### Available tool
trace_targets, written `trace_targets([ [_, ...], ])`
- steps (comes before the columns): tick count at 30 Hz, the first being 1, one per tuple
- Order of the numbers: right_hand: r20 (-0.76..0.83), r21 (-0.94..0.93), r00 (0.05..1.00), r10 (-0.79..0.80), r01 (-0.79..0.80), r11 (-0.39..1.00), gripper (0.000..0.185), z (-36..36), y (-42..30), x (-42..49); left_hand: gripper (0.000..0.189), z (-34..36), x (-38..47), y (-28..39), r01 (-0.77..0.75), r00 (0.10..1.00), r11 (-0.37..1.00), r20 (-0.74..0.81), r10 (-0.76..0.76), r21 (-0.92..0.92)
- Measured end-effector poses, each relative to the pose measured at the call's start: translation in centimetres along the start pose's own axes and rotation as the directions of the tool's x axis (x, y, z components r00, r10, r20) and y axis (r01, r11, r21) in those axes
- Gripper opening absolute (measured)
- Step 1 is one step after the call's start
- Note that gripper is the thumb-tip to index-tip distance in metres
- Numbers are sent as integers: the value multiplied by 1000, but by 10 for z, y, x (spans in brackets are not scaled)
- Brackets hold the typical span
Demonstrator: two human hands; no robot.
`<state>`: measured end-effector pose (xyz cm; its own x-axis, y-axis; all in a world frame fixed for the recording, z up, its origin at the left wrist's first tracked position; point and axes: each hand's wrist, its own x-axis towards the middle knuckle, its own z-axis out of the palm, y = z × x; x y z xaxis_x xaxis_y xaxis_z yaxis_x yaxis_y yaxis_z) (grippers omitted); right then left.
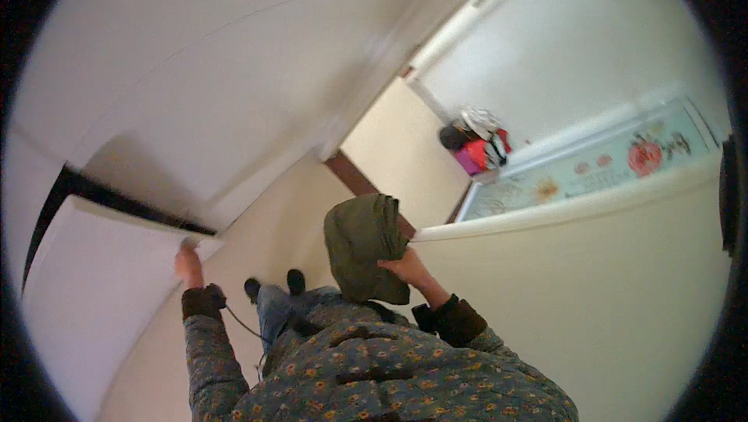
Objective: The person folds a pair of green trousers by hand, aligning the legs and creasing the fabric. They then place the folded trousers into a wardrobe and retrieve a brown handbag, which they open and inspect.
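Observation:
My right hand (408, 269) grips the near right edge of a folded olive-green cloth item (359, 246), thumb on top. The cloth hangs in front of my body above the floor. It looks like a folded garment, but its exact kind cannot be told. My left hand (190, 267) is at the edge of a white door (111, 252), closed around a small greyish handle (189, 243); blur hides the detail. The door stands ajar, with a dark gap (134, 203) along its top edge.
Plain floor (274, 217) lies around my dark shoes (296, 282). A brown threshold (356, 176) crosses a doorway on the right. Beyond it, a heap of colourful items (476, 144) sits by the wall, near a flower-patterned glass panel (584, 170). A cable (245, 324) runs from my left cuff.

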<state>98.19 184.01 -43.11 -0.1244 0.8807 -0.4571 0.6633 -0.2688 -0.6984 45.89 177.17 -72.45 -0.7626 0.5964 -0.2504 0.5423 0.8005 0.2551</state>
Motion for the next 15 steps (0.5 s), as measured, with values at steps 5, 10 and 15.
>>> trace_targets([
  [5, 164, -47, 968, -190, 200, 979, 44, 8, -44, -5, 22, -16, -143, -83, -221, 967, 964, 95, 236, -146],
  [10, 335, -100, 916, -221, 268, 958, 45, 10, -105, 4, 20, -47, -262, -176, -423, 844, 901, -319, 432, 99],
  [15, 397, -153, 876, -273, 357, 922, 36, 46, -133, -1, 20, -35, -320, -264, -116, 917, 993, -382, 114, 19],
])
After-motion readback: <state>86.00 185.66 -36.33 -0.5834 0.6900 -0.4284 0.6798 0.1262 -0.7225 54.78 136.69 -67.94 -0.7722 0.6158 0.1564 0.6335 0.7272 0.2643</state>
